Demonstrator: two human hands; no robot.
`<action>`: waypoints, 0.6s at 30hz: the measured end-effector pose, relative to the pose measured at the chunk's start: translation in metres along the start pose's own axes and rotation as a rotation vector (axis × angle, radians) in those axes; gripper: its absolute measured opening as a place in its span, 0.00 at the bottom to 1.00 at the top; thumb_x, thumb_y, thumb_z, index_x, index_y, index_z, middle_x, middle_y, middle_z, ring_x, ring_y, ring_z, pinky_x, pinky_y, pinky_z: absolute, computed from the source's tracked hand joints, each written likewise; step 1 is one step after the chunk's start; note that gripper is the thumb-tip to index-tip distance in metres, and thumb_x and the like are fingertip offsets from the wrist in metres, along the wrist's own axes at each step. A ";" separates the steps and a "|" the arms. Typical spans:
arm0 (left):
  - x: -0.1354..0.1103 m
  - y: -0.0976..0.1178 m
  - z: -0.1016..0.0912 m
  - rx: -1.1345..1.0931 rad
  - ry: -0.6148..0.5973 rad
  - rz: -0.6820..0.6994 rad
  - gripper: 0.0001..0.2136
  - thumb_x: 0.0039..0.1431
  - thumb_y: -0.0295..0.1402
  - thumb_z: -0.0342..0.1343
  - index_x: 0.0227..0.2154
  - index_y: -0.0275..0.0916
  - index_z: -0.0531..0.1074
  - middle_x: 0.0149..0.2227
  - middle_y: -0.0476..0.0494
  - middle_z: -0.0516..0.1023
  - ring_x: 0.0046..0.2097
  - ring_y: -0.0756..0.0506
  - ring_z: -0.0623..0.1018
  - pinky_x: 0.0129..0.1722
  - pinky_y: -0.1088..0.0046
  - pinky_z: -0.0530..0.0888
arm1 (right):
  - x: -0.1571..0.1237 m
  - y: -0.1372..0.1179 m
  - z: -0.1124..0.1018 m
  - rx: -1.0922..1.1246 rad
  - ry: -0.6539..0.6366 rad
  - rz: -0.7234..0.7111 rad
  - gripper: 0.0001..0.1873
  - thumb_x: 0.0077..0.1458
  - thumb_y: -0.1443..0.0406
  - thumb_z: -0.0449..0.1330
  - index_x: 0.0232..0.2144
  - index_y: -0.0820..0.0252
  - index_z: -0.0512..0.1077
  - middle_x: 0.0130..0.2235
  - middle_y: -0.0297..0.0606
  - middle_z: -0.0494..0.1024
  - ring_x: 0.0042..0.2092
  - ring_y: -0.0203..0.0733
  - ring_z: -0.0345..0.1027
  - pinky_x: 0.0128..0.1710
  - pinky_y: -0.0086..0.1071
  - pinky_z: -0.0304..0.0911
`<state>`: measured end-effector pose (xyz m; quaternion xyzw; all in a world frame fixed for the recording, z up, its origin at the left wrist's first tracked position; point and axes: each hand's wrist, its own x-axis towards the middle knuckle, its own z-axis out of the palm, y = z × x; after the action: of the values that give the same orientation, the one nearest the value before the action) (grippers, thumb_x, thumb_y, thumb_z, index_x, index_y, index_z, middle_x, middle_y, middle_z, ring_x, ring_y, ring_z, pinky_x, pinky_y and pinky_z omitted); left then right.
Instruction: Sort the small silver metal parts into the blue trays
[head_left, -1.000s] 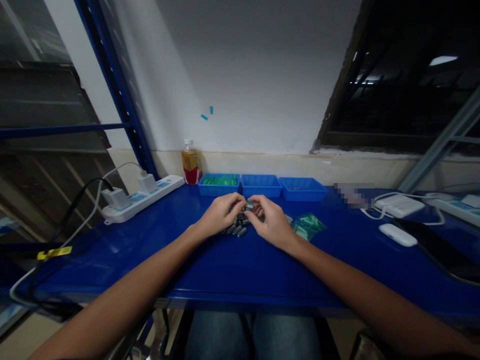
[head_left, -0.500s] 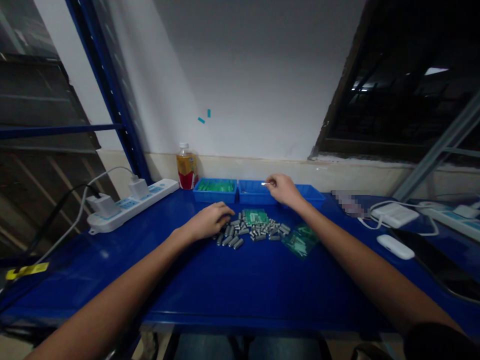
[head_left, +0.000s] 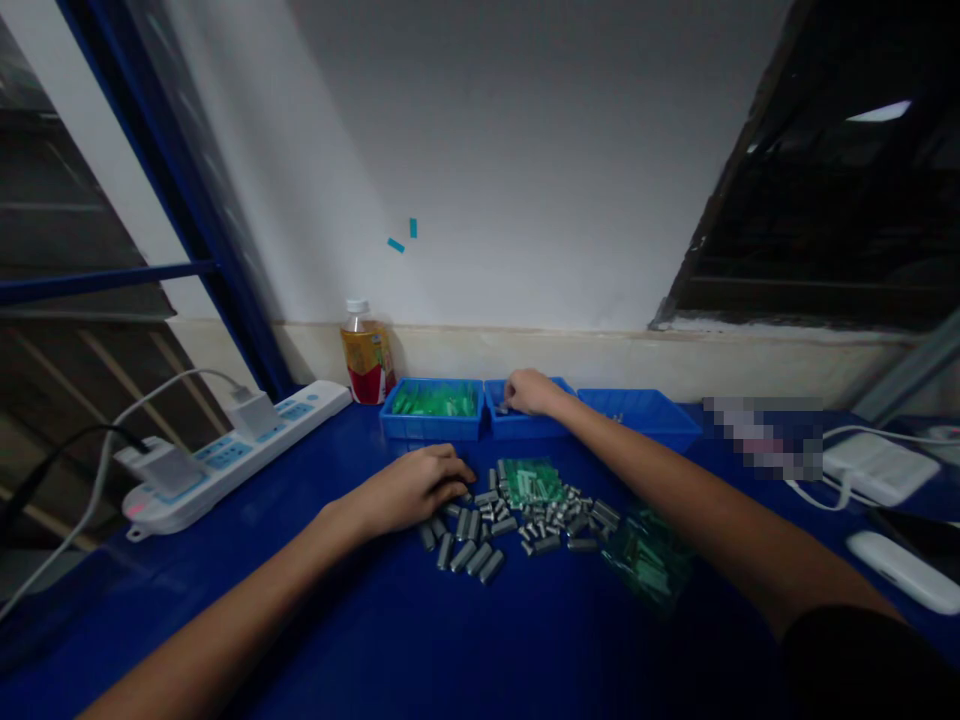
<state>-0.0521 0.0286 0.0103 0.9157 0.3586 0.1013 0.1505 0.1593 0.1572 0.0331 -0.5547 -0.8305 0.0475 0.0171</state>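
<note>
My left hand [head_left: 409, 488] rests knuckles up on the blue table [head_left: 315, 600], fingers curled at the left edge of a heap of small grey metal cylinders [head_left: 517, 515]. My right hand [head_left: 527, 392] reaches into the middle blue tray [head_left: 501, 424], fingers bent down and pinched; what they hold is hidden. The left blue tray [head_left: 433, 422] holds green parts. A third blue tray [head_left: 645, 412] stands to the right. A small green board [head_left: 531, 480] lies among the cylinders, and a clear bag of green parts [head_left: 651, 562] lies to their right.
A drink bottle [head_left: 363, 352] stands by the wall, left of the trays. A white power strip [head_left: 225, 455] with plugged chargers lies at the left. White devices and cables [head_left: 877, 470] sit at the right. A blue rack post [head_left: 180, 200] rises at the left.
My right hand left the cylinder heap, reached out to the trays, and now dips into the middle tray. My left hand stayed at the heap. The view moved closer.
</note>
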 end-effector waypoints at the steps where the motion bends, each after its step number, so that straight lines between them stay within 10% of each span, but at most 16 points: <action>1: -0.001 -0.001 0.000 -0.015 -0.002 0.005 0.11 0.64 0.32 0.47 0.44 0.40 0.72 0.41 0.44 0.72 0.44 0.47 0.72 0.45 0.73 0.69 | 0.000 -0.002 -0.001 0.009 -0.017 -0.034 0.10 0.50 0.67 0.60 0.34 0.62 0.79 0.36 0.42 0.80 0.37 0.41 0.72 0.31 0.25 0.58; 8: -0.002 -0.005 0.004 -0.060 0.084 -0.006 0.07 0.62 0.31 0.49 0.36 0.38 0.72 0.37 0.45 0.74 0.40 0.47 0.73 0.41 0.72 0.69 | -0.023 -0.010 -0.010 0.125 0.096 -0.135 0.12 0.55 0.68 0.54 0.38 0.60 0.77 0.38 0.38 0.80 0.39 0.40 0.71 0.36 0.26 0.60; 13: -0.006 0.018 0.008 -0.323 0.314 -0.086 0.07 0.62 0.34 0.49 0.40 0.37 0.65 0.34 0.46 0.75 0.35 0.48 0.74 0.35 0.73 0.70 | -0.103 -0.031 0.003 0.294 0.583 -0.294 0.11 0.58 0.66 0.53 0.41 0.60 0.72 0.39 0.41 0.77 0.40 0.42 0.69 0.43 0.35 0.62; 18: -0.004 0.072 0.008 -0.469 0.421 -0.005 0.08 0.61 0.34 0.49 0.41 0.38 0.58 0.30 0.48 0.73 0.32 0.49 0.74 0.32 0.73 0.70 | -0.186 -0.052 0.014 0.165 0.547 -0.560 0.08 0.57 0.67 0.54 0.40 0.60 0.70 0.36 0.42 0.74 0.39 0.43 0.66 0.41 0.37 0.63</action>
<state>-0.0074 -0.0264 0.0277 0.8141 0.3508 0.3683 0.2803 0.1818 -0.0353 0.0289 -0.2960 -0.9077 -0.0420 0.2943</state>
